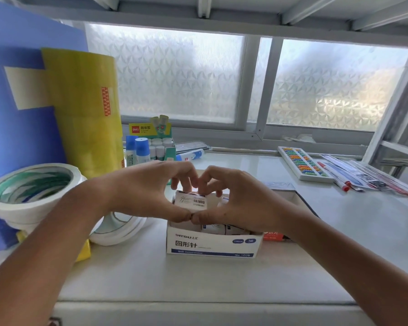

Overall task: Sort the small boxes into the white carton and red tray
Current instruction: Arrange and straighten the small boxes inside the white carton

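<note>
Fingers: my thumbs touched tip to tip at the front and my fingertips [183, 182] met at the back, closed round one small box [190, 200].
Left hand [146, 191]: it clasped the box's left side, palm turned inward.
Right hand [236, 198]: it clasped the right side, mirroring the left.
Small box: it was white with blue print, held upright just above the open top of the white carton [212, 245].
White carton: it stood on the table [198, 278] right in front of me, with more small boxes lying inside under my thumbs.
Red tray: only a red edge [275, 236] showed just to the carton's right; I could not tell what it held.
Progress: I judged the sorting well under way, since the carton already held several boxes; this one was not yet set down, and I could not see how many waited.
Left side: rolls of white tape [31, 191] and a tall yellow tape stack [85, 114] crowded close to my left forearm.
Behind: a glue stick display [160, 144] stood near the window.
Right side: an abacus [303, 164] and packaged pens lay well apart, out of the way.
</note>
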